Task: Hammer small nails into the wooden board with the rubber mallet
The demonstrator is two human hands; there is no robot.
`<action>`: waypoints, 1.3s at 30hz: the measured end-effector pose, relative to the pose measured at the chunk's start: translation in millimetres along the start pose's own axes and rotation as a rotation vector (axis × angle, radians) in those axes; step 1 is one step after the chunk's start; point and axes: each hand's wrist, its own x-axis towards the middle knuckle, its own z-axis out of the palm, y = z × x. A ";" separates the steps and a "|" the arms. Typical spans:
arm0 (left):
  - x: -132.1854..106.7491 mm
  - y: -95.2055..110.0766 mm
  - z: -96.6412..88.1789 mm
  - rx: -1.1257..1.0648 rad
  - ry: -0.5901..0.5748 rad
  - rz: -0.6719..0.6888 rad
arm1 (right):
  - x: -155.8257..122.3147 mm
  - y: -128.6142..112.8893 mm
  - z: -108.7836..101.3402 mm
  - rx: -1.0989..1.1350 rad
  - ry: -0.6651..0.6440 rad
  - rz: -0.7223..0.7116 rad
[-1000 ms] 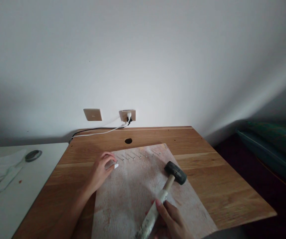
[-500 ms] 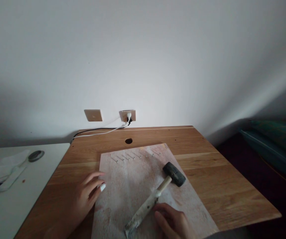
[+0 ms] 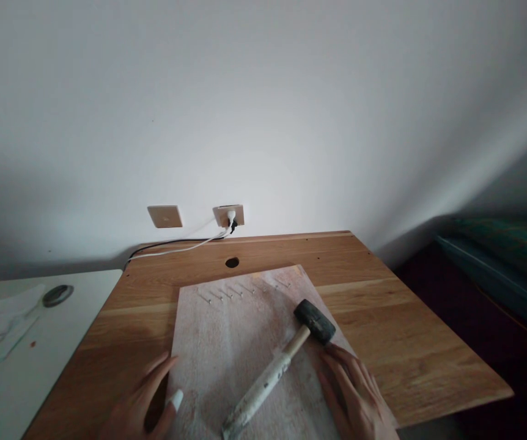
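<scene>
A rubber mallet with a black head and a paint-stained pale handle lies diagonally on a whitish board. Several small nails lie in a row along the board's far edge. At the board's left edge is my left hand, thumb and fingers apart; something white covers the thumb tip. My right hand rests over the board's right side just below the mallet head, fingers stretched out and holding nothing. Neither hand grips the mallet.
Under the board is a wooden desk with a round cable hole. Cables run along its back edge to a wall socket. On the left, a white table carries a round dark object and white sheets.
My right hand has moved from beside the mallet handle to the board's right side, its curled fingers now straightened. My left hand has shifted slightly down and toward me. The mallet stays in place.
</scene>
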 end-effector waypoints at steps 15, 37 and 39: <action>78.8 112.5 50.7 -0.288 -0.166 0.286 | -2.0 121.7 -47.3 -0.139 0.071 0.087; 132.2 124.4 79.9 -0.653 -0.403 0.372 | 1.9 95.4 -62.0 -0.160 0.250 0.250; 130.5 120.9 79.9 -0.629 -0.413 0.407 | 14.2 44.2 -42.8 0.081 0.104 -0.065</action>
